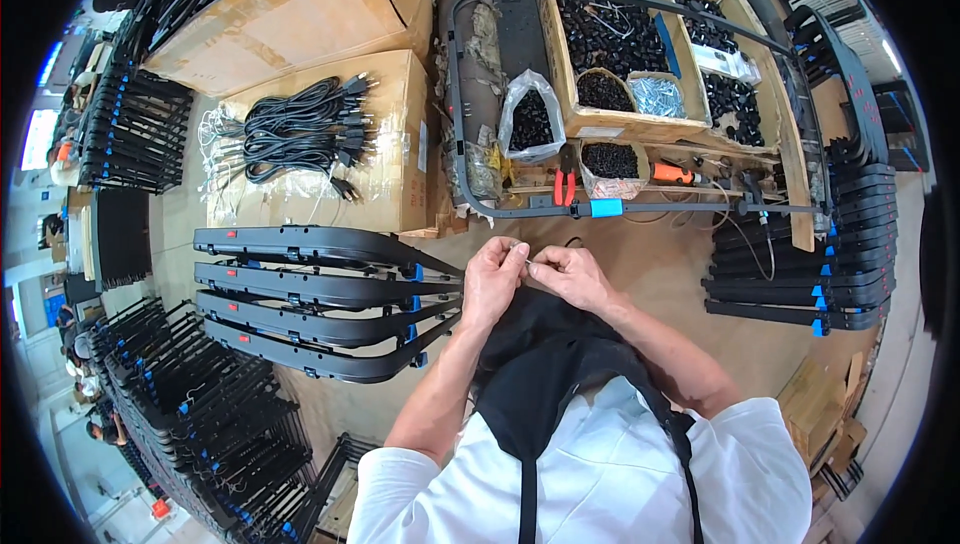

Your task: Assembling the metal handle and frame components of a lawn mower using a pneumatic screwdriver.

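In front of my black apron, my left hand [494, 280] and my right hand [570, 277] meet, fingertips pinched together. Something small and thin sits between them, too small to name. Just beyond them on the bench rests a black tubular frame [458, 109] with pieces of blue tape [606, 208]. Within the frame's outline are red-handled pliers [565, 179], a bag of black parts [532, 122] and a small container of black pieces [612, 160]. To the right of these is an orange-handled tool [674, 174].
Coiled black power cords [300, 129] lie on a cardboard box [395, 159] at left. Several long black bars [300, 279] reach close to my left forearm. A wooden bin [590, 122] holds black parts and silver screws [656, 98]. Stacked black frames [845, 244] stand at right.
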The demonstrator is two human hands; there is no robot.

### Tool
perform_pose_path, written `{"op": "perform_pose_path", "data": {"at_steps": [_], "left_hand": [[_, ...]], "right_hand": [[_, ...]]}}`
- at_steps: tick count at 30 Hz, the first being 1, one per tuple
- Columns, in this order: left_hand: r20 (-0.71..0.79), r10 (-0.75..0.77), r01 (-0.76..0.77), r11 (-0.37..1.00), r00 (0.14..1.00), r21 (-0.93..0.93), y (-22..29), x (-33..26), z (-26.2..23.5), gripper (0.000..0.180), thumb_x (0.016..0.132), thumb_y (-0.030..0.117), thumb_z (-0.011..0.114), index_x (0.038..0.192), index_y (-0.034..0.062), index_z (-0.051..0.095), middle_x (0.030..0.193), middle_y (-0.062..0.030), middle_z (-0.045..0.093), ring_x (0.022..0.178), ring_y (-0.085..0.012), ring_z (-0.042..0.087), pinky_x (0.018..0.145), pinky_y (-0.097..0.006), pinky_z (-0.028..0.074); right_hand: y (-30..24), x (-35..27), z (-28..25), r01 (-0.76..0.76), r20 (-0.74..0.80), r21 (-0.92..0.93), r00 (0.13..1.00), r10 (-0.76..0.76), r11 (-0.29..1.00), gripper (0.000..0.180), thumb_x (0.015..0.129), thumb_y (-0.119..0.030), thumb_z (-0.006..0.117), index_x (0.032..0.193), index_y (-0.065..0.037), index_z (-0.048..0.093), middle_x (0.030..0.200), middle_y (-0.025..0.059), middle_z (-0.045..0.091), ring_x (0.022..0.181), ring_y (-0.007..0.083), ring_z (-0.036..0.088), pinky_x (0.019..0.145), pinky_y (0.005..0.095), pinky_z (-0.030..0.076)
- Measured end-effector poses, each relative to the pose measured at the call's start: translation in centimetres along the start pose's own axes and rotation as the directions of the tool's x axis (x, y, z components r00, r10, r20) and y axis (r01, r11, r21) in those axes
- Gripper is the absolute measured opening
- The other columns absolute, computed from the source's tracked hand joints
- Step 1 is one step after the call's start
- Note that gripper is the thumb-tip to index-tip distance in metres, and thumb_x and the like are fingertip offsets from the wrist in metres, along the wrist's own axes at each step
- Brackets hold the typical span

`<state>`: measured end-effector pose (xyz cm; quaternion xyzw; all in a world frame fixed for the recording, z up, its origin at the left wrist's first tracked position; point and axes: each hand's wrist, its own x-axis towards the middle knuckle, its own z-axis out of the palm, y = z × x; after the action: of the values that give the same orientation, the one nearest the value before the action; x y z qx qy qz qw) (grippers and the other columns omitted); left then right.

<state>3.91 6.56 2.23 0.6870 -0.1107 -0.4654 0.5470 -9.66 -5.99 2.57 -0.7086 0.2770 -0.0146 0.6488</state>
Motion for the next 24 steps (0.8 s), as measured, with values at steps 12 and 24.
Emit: {"op": "perform_pose_path", "data": {"at_steps": [12, 24], "left_hand": [[0.201, -0.163, 0.207, 0.952, 0.966, -0.224, -2.8, 4.7, -1.0, 0.024, 0.108, 0.020, 0.062, 0.120, 0.0002, 0.070, 0.087, 0.0028, 0.067, 0.069, -0.0048, 0.053, 0.062, -0.021, 0.043], [0.080, -0.083, 0.077, 0.994, 0.993, 0.077, -3.3, 6.1, -0.8, 0.023, 0.107, 0.022, 0.065, 0.105, -0.0002, 0.073, 0.086, 0.0009, 0.068, 0.071, -0.0057, 0.054, 0.063, -0.024, 0.044]], "right_hand": [[3.6, 3.3, 0.3, -0.151, -0.063, -0.141, 0.988, 0.143, 0.978, 0.036, 0.102, -0.031, 0.058, 0.091, 0.002, 0.065, 0.081, 0.0200, 0.067, 0.076, 0.0350, 0.064, 0.072, 0.0457, 0.049], [3.0, 3.5, 0.6, -0.216, -0.029, -0.029, 0.976, 0.215, 0.976, 0.034, 0.105, -0.032, 0.058, 0.104, -0.001, 0.072, 0.093, 0.0179, 0.073, 0.086, 0.0304, 0.068, 0.080, 0.0418, 0.052]]}}
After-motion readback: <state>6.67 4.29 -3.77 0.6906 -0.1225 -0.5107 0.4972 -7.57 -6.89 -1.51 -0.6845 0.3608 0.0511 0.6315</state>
